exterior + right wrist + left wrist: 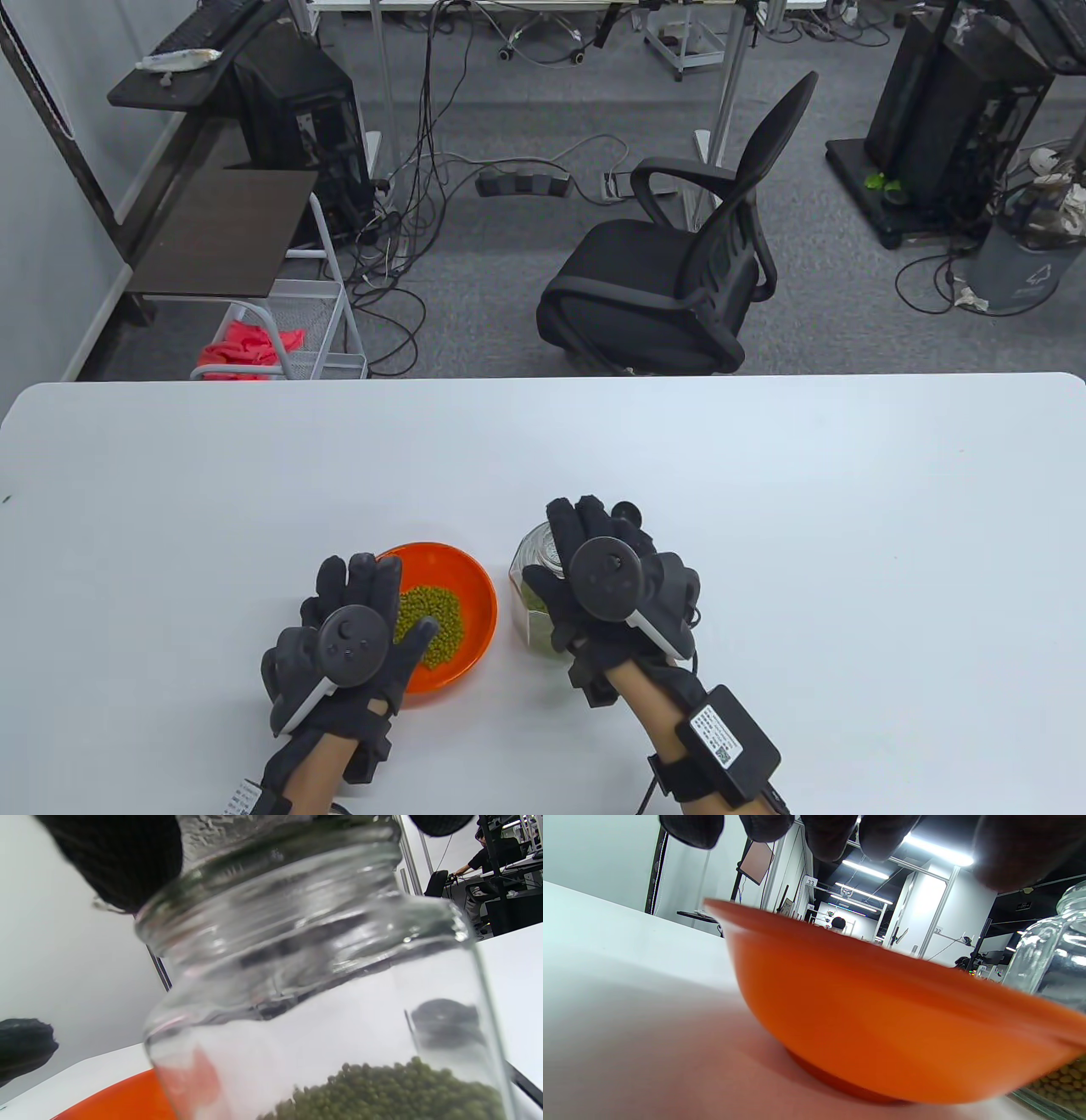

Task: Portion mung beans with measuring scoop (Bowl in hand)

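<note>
Mung beans (430, 626) lie in a loose heap in the orange bowl (472, 581), which sits on the white table (764, 475), and more of them fill the bottom of the glass jar (533, 570) just to the bowl's right. Going left to right: the left hand (352, 641) lies over the near left rim of the bowl, fingers loosely spread and reaching across the edge, one fingertip above the heap; the left wrist view shows the fingertips hanging over the rim with the bowl's base on the table, so the hand looks to be resting on or just above the rim rather than lifting it, though I cannot tell for sure whether it touches. If the bowl is picked up by that one edge, it may tip and spill beans toward the jar. The right hand (598, 581) is draped over the jar's top, fingers curled down around the neck, and the right wrist view shows gloved fingertips (123, 861) against the jar's mouth; it grips the jar from above. That hold is high on smooth glass, so the jar could slip or swing when lifted and knock the bowl, which stands close beside it. No scoop shows in any view, so beans poured straight from the jar would go unmeasured.
</note>
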Demonstrator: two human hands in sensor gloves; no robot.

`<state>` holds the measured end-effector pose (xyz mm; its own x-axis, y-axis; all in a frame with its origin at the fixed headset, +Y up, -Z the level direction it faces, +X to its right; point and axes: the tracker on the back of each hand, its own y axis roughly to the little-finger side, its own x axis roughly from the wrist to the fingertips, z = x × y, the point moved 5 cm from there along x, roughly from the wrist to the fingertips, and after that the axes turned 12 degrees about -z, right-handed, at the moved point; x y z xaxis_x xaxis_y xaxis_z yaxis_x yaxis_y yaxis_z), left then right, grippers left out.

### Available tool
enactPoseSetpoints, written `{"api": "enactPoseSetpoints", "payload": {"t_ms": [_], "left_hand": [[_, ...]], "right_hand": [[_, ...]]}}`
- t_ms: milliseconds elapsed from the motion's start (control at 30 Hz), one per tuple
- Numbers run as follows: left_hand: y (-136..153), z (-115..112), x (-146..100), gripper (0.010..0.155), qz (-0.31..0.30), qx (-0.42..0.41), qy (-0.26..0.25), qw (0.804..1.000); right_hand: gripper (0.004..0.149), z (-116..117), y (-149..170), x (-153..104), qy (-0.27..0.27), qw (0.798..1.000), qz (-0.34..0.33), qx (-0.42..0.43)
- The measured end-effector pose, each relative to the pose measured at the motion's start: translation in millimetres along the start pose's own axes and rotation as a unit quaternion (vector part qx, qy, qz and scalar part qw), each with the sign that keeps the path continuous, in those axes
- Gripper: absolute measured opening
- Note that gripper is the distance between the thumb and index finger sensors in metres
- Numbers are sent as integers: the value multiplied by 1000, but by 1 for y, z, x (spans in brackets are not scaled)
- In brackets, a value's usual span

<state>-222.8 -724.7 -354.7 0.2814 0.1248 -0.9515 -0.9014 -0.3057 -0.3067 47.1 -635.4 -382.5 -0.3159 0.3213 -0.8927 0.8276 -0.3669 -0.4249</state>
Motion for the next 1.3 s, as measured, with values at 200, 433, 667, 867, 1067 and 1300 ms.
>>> {"api": "enactPoseSetpoints", "payload": {"t_ms": [200,433,667,867,1067,1300], "left_hand": [[-1,-1,0,84,-1,1,3,1000],[-1,-1,0,84,0,3,7,1000],[0,-1,0,84,1,3,5,1000],[0,-1,0,84,2,3,6,1000],[0,-1,0,84,3,5,6,1000],[0,-1,0,83,4,3,8,1000]], "right_hand": [[81,-15,11,-8,8,999,19,50],[82,-40,34,-27,35,997,47,41],[81,-54,58,-46,46,996,72,1],[78,-59,80,-63,51,994,98,-18],[77,-54,98,-77,49,991,122,-31],[77,-39,113,-90,32,990,132,-40]]}}
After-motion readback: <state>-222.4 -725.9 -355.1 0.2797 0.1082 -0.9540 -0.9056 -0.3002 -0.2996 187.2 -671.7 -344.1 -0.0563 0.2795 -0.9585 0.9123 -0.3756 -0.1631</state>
